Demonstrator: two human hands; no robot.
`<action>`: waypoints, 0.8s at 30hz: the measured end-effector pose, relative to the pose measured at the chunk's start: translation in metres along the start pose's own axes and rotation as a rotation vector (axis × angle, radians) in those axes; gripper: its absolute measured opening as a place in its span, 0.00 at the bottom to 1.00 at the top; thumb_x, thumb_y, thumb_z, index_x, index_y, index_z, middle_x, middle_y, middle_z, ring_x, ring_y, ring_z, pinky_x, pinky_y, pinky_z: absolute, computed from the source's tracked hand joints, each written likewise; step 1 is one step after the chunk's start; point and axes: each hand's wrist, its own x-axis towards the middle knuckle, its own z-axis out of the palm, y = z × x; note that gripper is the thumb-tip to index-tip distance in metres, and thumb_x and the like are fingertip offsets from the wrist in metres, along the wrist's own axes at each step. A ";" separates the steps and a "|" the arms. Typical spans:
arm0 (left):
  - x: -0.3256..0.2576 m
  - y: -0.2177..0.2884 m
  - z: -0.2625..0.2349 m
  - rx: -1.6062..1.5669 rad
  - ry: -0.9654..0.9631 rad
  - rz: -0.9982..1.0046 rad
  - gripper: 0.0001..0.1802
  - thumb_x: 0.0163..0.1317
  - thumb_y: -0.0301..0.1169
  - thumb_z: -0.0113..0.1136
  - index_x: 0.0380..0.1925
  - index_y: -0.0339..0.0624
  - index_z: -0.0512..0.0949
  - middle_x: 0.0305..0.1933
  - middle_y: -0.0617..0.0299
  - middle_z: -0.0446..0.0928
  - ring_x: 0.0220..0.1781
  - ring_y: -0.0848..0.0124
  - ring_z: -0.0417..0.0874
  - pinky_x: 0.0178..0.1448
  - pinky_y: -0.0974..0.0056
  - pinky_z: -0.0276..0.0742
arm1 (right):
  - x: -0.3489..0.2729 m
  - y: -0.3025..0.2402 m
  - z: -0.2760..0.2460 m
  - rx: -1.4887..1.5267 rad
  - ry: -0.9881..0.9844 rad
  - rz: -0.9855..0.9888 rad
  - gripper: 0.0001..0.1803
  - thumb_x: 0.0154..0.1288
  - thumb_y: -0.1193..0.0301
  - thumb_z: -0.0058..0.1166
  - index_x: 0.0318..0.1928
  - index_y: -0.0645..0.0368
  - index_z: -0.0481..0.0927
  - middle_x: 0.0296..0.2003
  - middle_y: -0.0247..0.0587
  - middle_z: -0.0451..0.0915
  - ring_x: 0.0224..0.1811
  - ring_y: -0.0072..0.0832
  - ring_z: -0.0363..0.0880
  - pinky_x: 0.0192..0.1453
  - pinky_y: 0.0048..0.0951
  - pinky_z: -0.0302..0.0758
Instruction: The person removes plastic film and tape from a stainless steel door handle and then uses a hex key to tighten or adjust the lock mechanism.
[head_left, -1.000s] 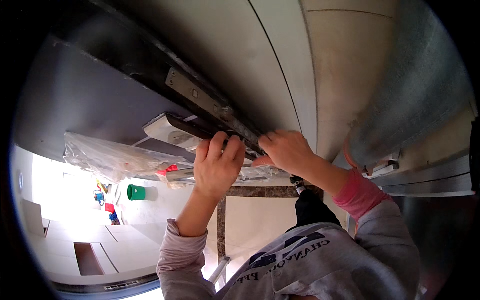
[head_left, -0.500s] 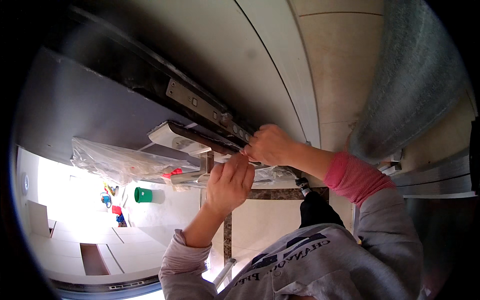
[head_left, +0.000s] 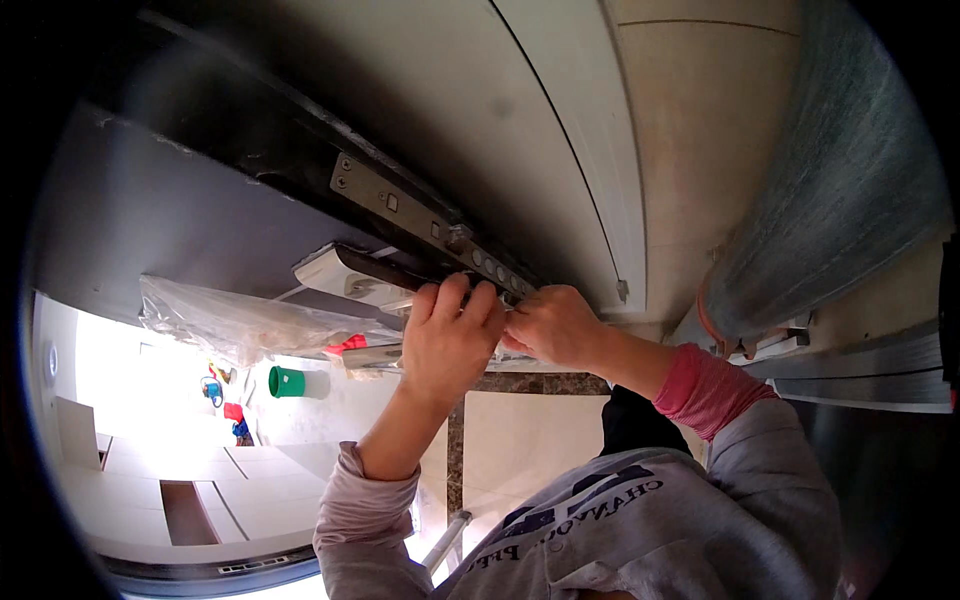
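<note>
A door [head_left: 200, 210] stands edge-on in front of me, with a long metal lock plate [head_left: 400, 210] set in its dark edge. On the door's face, a pale door handle plate [head_left: 335, 272] sits beside loose clear plastic film [head_left: 230, 320]. My left hand [head_left: 445, 335] is closed, its fingers curled at the handle plate near the lock plate's lower end; what they grip is hidden. Just right of it, my right hand [head_left: 555, 325] is closed, with its fingertips against the left hand's fingers at the door edge. Anything in its fingers cannot be made out.
A white door frame [head_left: 590, 150] runs along the right, with a large grey pipe-like column [head_left: 830, 190] beyond it. Below left are a green bucket [head_left: 287, 381] and a red piece [head_left: 346, 344] by the film. A metal pole [head_left: 447, 542] stands near my left sleeve.
My left hand has moved slightly up, over the handle part it was below. My right hand has dropped a little down and right, uncovering more of the lock plate's lower end.
</note>
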 end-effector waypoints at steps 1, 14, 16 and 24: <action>0.000 0.001 0.001 0.012 -0.020 -0.013 0.09 0.41 0.34 0.54 0.26 0.49 0.77 0.38 0.69 0.70 0.47 0.67 0.68 0.45 0.61 0.65 | 0.001 -0.001 0.000 0.004 -0.014 -0.010 0.11 0.45 0.66 0.59 0.15 0.53 0.71 0.13 0.34 0.71 0.17 0.31 0.74 0.22 0.31 0.70; -0.023 0.014 0.008 -0.087 0.154 -0.074 0.11 0.39 0.34 0.55 0.24 0.43 0.79 0.36 0.65 0.72 0.50 0.64 0.68 0.47 0.65 0.64 | 0.009 0.012 0.007 -0.474 -0.376 0.053 0.06 0.40 0.67 0.58 0.22 0.51 0.75 0.19 0.33 0.74 0.24 0.30 0.76 0.25 0.31 0.71; -0.027 0.016 0.012 -0.125 0.154 -0.084 0.11 0.38 0.34 0.56 0.23 0.43 0.78 0.35 0.65 0.72 0.50 0.64 0.68 0.47 0.65 0.63 | 0.008 0.015 0.014 -0.405 -0.286 -0.025 0.05 0.40 0.69 0.57 0.21 0.51 0.75 0.19 0.33 0.74 0.23 0.30 0.75 0.25 0.33 0.70; -0.019 0.019 0.009 -0.161 0.233 -0.160 0.09 0.38 0.34 0.56 0.22 0.44 0.78 0.33 0.65 0.71 0.48 0.66 0.68 0.47 0.65 0.64 | 0.010 0.017 0.010 -0.501 -0.130 0.025 0.07 0.38 0.70 0.56 0.20 0.52 0.72 0.18 0.34 0.71 0.23 0.32 0.74 0.28 0.34 0.70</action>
